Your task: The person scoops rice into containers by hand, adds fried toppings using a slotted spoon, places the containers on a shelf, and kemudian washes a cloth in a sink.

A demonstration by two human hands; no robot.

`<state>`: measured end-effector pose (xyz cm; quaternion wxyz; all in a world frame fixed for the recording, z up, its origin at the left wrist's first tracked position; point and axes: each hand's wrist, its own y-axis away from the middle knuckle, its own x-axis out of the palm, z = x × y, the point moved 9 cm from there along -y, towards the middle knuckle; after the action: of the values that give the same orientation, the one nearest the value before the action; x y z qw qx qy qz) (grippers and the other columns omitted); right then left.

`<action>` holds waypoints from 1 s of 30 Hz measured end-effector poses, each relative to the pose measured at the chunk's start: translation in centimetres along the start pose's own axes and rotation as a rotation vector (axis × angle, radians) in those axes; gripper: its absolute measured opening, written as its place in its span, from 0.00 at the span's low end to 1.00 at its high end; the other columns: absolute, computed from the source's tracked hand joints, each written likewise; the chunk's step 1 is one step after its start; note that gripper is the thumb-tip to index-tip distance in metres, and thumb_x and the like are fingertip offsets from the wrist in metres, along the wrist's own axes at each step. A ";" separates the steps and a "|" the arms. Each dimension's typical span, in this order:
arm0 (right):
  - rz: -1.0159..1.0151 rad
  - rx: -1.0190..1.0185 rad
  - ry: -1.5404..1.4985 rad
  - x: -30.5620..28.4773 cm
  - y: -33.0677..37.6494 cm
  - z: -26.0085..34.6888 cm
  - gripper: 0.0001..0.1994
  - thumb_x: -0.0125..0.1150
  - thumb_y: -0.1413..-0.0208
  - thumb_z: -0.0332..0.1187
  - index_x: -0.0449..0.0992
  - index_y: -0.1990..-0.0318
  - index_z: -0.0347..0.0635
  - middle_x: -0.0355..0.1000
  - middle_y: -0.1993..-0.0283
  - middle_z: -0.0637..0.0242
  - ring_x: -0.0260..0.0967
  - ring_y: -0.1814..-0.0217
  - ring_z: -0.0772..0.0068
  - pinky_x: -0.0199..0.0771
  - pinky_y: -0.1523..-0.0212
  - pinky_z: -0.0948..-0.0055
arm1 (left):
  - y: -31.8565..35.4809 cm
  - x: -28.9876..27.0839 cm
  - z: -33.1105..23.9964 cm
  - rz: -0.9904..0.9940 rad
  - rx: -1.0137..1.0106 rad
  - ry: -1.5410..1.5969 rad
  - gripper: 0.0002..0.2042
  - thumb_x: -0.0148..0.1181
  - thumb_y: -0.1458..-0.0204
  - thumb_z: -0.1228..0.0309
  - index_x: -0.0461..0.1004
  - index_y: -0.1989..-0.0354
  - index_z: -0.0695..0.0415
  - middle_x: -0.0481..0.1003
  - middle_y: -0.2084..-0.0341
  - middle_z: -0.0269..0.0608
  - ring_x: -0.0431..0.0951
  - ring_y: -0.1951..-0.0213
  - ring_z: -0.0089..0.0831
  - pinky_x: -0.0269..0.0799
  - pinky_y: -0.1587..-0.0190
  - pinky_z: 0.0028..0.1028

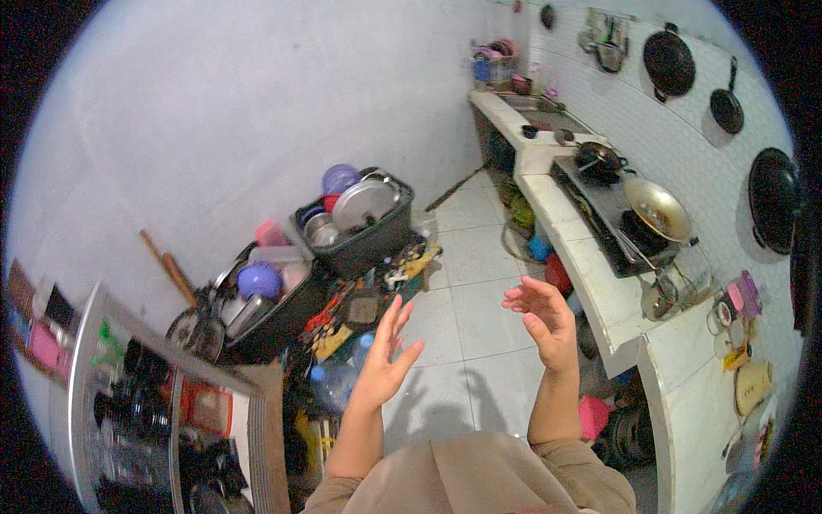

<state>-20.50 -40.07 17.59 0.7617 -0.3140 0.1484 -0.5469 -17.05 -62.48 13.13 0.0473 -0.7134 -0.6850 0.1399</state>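
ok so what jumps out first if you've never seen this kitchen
The two bare hands raised open in mid-air at the centre, the left hand and the right hand, both empty and touching nothing. To the left, two dark crates heaped with metal lids and purple bowls stand on the floor against the wall. On the right, a brass-coloured wok sits on the stove, with black pans hanging on the tiled wall above.

Single head-worn fisheye view, looking steeply down from above and close behind the raised left hand (383, 355) and right hand (541, 315). It faces the tiled floor (467, 257) beyond the hands; the worktop (591, 283) curves along their right, and straight edges bend near the rim.
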 end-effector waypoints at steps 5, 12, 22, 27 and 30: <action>-0.158 0.018 -0.046 -4.9 -4.7 -3.0 0.17 0.51 0.50 0.23 0.64 0.50 0.34 0.69 0.60 0.58 0.68 0.59 0.68 0.67 0.55 0.68 | -6.8 0.4 3.6 0.150 -0.073 0.073 0.33 0.51 0.50 0.74 0.42 0.37 0.51 0.54 0.41 0.48 0.53 0.39 0.39 0.48 0.42 0.39; -0.116 0.229 0.013 -5.9 -12.8 -14.8 0.16 0.54 0.49 0.25 0.65 0.51 0.36 0.69 0.62 0.61 0.68 0.59 0.70 0.69 0.56 0.71 | -17.9 -3.3 10.6 0.142 -0.207 0.219 0.26 0.50 0.49 0.73 0.51 0.40 0.59 0.63 0.48 0.49 0.65 0.47 0.37 0.56 0.45 0.32; -0.227 0.142 0.533 -13.9 -27.0 -19.1 0.16 0.52 0.50 0.22 0.65 0.51 0.36 0.69 0.62 0.61 0.68 0.62 0.71 0.68 0.60 0.71 | -45.2 5.4 15.1 0.774 -0.170 0.384 0.21 0.49 0.47 0.71 0.58 0.44 0.61 0.67 0.52 0.48 0.67 0.50 0.37 0.58 0.47 0.33; -0.621 0.293 0.692 -19.6 -21.1 -16.3 0.15 0.51 0.48 0.24 0.65 0.51 0.35 0.69 0.63 0.62 0.67 0.62 0.72 0.68 0.60 0.72 | -49.5 14.0 14.1 1.086 -0.096 0.484 0.21 0.49 0.47 0.72 0.58 0.43 0.58 0.67 0.52 0.47 0.67 0.51 0.32 0.58 0.47 0.31; -1.000 0.269 0.664 -21.8 -14.2 -13.6 0.13 0.51 0.46 0.28 0.66 0.53 0.35 0.70 0.64 0.62 0.68 0.63 0.74 0.68 0.61 0.74 | -48.7 19.1 13.2 1.283 -0.109 0.563 0.20 0.48 0.46 0.73 0.58 0.44 0.61 0.68 0.52 0.45 0.67 0.52 0.30 0.58 0.47 0.30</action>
<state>-46.53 -27.07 13.84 0.3590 -0.0598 0.1420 -0.9206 -67.11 -42.45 10.59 0.0953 -0.9872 -0.0966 -0.0843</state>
